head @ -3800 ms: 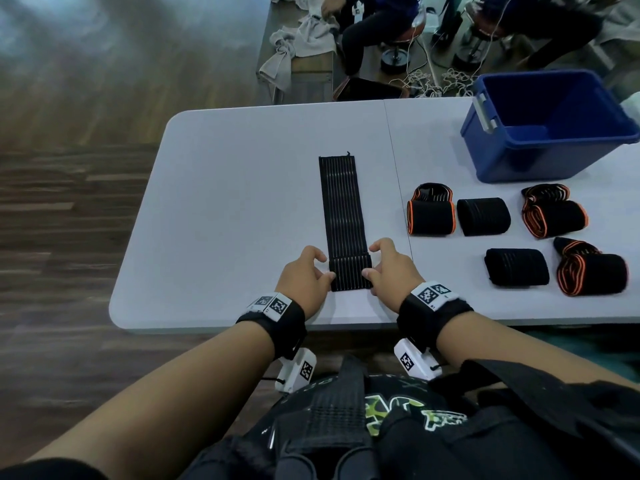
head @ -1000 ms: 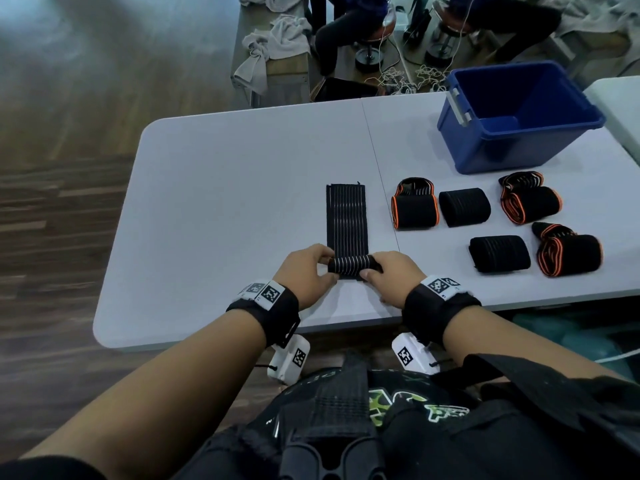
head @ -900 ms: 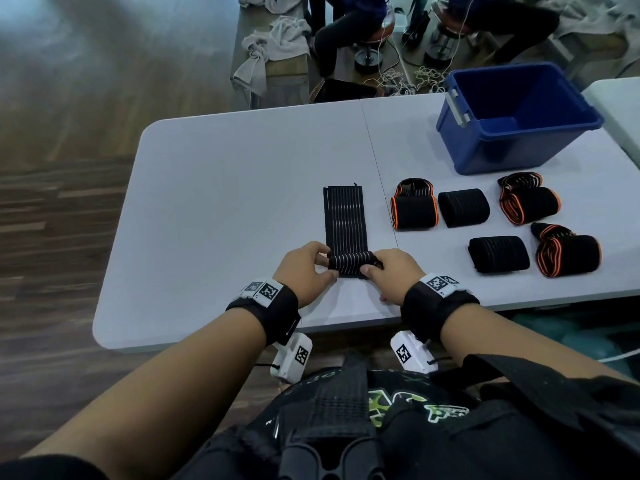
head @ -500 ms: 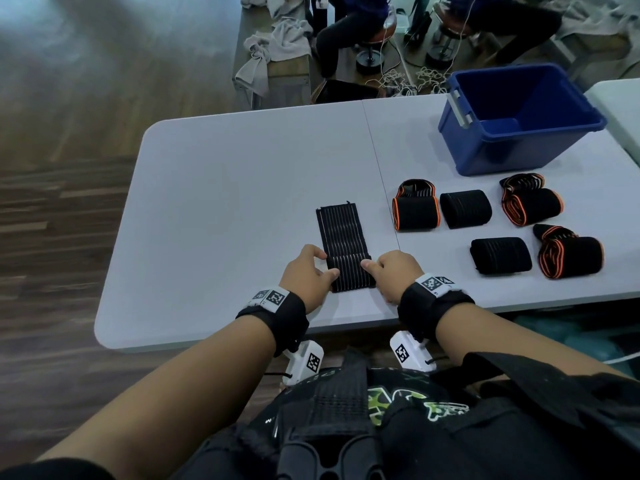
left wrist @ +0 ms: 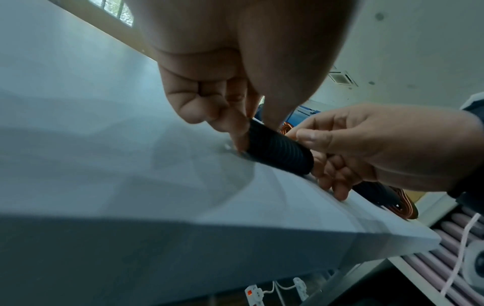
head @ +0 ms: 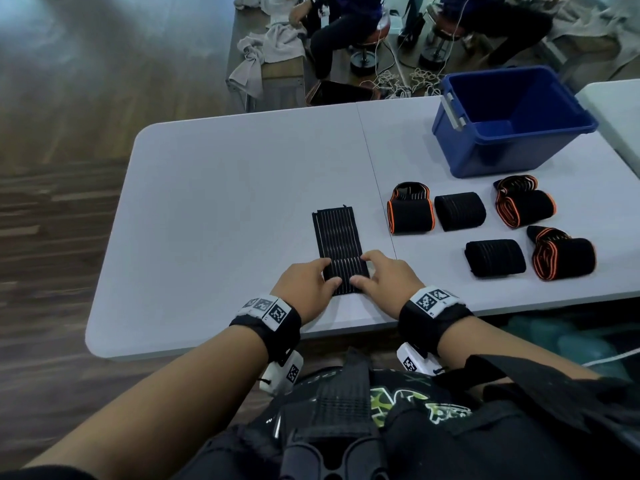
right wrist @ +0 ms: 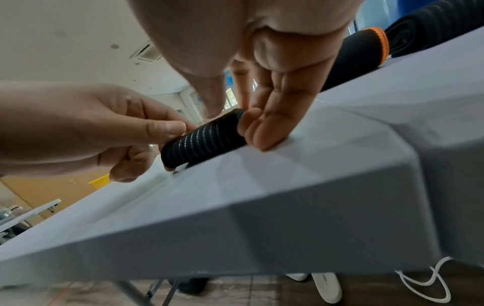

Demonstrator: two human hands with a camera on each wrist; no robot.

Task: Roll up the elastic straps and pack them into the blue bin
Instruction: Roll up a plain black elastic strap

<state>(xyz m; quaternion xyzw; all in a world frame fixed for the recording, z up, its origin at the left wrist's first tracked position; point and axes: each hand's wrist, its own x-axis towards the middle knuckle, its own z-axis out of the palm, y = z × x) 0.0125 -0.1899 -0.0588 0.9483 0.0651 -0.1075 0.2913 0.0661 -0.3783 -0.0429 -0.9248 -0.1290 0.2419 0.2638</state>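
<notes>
A black ribbed elastic strap [head: 335, 233] lies flat on the white table [head: 225, 202], its near end wound into a small roll [head: 346, 277]. My left hand [head: 329, 277] pinches the roll's left end and my right hand [head: 360, 271] pinches its right end, close to the table's near edge. In the left wrist view the roll [left wrist: 280, 151] sits between my left fingers [left wrist: 235, 132] and my right hand [left wrist: 366, 145]. The right wrist view shows the roll [right wrist: 201, 140] with my right fingers [right wrist: 261, 126] against its end. The blue bin [head: 502, 157] stands open at the back right.
Several rolled straps lie right of my hands: orange-edged ones [head: 410, 214] [head: 524, 207] [head: 562, 256] and plain black ones [head: 460, 211] [head: 495, 258]. Another white table [head: 616, 109] adjoins at the right. Seated people, stools and floor cables are beyond the far edge.
The roll has grown and the flat part is shorter. The strap's far end has slid toward me as both hands drew the roll back to the near edge.
</notes>
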